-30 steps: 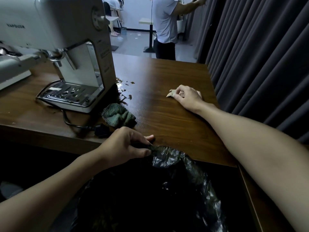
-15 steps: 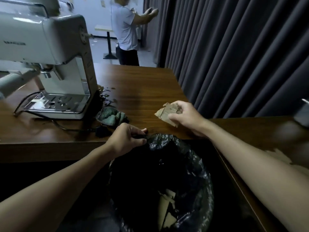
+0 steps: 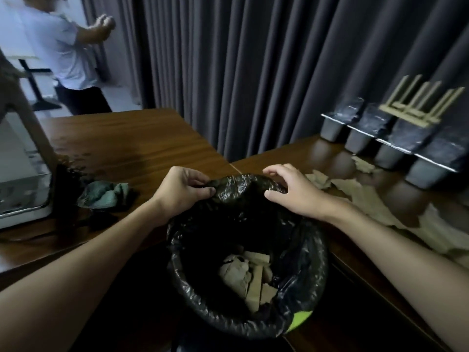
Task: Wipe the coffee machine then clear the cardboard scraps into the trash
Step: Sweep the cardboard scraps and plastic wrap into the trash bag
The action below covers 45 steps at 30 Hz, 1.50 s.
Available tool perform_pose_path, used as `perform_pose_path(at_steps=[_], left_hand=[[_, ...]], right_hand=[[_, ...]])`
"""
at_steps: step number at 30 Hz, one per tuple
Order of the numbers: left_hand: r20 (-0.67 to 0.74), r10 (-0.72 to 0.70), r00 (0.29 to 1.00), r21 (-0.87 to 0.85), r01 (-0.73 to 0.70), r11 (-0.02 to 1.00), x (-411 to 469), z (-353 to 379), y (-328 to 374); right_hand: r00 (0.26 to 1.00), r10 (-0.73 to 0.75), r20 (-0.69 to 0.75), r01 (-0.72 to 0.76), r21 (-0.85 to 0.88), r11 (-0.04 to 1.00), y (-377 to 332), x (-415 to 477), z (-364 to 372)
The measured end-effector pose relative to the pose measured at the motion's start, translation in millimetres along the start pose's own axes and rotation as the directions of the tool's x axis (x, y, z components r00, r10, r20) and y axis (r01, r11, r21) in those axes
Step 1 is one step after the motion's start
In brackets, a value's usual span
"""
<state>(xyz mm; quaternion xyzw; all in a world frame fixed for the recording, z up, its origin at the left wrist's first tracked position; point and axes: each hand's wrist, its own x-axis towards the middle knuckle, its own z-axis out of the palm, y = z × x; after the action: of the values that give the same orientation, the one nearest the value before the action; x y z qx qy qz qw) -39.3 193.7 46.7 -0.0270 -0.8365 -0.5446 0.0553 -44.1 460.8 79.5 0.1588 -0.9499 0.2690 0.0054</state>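
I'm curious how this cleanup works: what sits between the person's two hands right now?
In the head view, a bunched fold of the black plastic trash bag spans the gap between the left hand, which pinches it, and the right hand.

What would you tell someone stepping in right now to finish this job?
Left hand pinches the rim of the black plastic bin liner. Right hand is empty, fingers curved over that rim.
Some torn brown cardboard scraps lie in the bin; done.
Left: more torn cardboard pieces on the right-hand wooden table.
Crumpled green cloth lies beside the white coffee machine.
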Motion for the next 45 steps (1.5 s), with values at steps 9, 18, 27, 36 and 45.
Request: perform_pose_path(at_steps=[9,18,27,36,45], left_hand=[[0.294,0.131,0.947,-0.031,-0.128,0.991,-5,68,61],[0.387,0.135,0.912,-0.061,-0.121,0.991,-31,101,76],[0.508,0.202,0.837,0.011,-0.241,0.970,-8,107,63],[0.638,0.295,0.711,0.041,-0.415,0.909,44,109,21],[0.671,0.301,0.678,0.042,-0.440,0.897,74,117,-4]], right_hand=[[0.992,0.129,-0.001,-0.129,0.103,0.986,49,-73,-31],[0.990,0.122,-0.068,-0.109,0.172,0.979,77,-116,-50],[0.943,0.331,-0.026,-0.314,0.249,0.916,82,-131,-38],[0.924,0.375,0.072,-0.377,0.327,0.867,69,-120,-23],[0.892,0.447,-0.069,-0.441,0.090,0.893,82,-66,-17]])
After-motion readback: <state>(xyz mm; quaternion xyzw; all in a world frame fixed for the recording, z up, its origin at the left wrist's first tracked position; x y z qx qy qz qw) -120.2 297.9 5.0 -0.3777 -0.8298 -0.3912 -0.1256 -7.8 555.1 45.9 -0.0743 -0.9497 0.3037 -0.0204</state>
